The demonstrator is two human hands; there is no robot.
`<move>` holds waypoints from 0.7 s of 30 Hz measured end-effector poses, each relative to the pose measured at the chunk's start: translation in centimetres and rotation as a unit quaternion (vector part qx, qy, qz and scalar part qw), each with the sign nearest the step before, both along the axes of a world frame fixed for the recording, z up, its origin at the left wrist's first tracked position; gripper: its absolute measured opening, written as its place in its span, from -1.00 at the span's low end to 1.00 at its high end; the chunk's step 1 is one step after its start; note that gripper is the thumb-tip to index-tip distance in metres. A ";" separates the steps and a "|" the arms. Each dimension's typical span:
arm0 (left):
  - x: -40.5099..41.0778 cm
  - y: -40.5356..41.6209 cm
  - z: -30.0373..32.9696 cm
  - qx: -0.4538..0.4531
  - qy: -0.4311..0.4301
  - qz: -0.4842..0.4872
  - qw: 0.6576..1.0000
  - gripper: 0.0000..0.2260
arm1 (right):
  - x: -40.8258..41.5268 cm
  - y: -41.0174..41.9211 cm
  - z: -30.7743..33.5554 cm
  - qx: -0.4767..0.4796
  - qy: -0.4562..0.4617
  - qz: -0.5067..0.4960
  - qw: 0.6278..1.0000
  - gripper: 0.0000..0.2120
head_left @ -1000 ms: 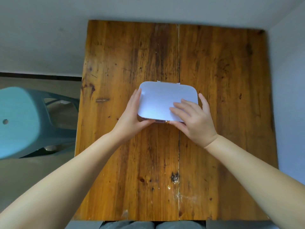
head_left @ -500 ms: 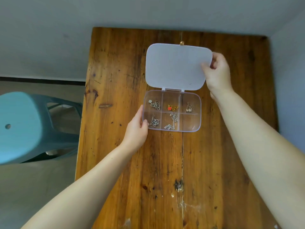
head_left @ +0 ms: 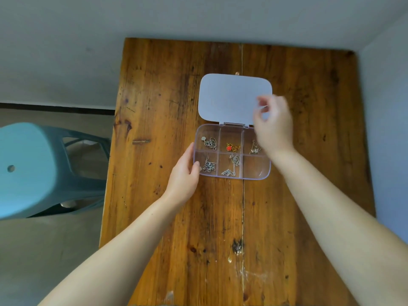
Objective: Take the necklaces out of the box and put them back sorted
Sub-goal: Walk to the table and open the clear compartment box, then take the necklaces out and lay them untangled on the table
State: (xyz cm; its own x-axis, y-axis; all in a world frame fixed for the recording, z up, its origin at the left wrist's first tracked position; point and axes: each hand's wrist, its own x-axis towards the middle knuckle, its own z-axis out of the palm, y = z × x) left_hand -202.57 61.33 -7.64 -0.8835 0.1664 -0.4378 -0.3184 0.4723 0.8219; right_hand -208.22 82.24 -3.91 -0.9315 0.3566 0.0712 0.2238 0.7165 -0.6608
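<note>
Nearest, on the bare wooden worktop (head_left: 220, 228): nothing laid out yet, so plenty of room this side of the box for lifted pieces; best to set each one down apart from the others so chains cannot tangle.

Next, the left hand (head_left: 184, 173) at the near-left corner of the clear box (head_left: 256, 171); thumb and fingers (head_left: 189, 153) pressed to the left wall, bracing it, nothing lifted; worth keeping that pinch firm, since a light plastic box probably slides when a chain snags.

Inside, six compartments, five with necklaces (head_left: 209, 142): silver tangles in the two left cells, a gold chain with a red charm (head_left: 230, 148) in the far middle, a silver one in the near middle, another in the far right; near-right cell empty.

Over that far-right cell, the right hand (head_left: 273, 127), blurred; fingers loosely curled, thumb and forefinger apart, seemingly holding nothing, though hard to be sure through the blur; probably reaching in for a first piece; better to pinch the pendant or clasp rather than mid-chain, then lift straight up slowly.

Farthest, the lid (head_left: 229, 96), swung fully open behind the hinge, lying flat.
</note>
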 end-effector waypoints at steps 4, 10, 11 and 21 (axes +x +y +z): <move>-0.3 -0.2 0.2 0.006 0.000 0.002 1.000 -0.59 | 0.4 -5.7 -1.8 0.082 -0.200 0.249 0.944 -0.71; -0.5 -0.4 0.2 -0.002 0.000 -0.014 1.000 -0.58 | -0.8 -8.5 -4.3 0.245 -0.194 0.256 0.915 -0.73; -0.5 -0.5 0.1 -0.004 -0.001 -0.015 1.000 -0.58 | -0.7 -8.6 -4.5 0.243 -0.186 0.248 0.919 -0.75; -1.1 -0.5 0.3 -0.067 0.070 -0.054 0.994 -0.51 | -0.1 -7.4 -1.7 0.002 -0.239 0.171 0.956 -0.87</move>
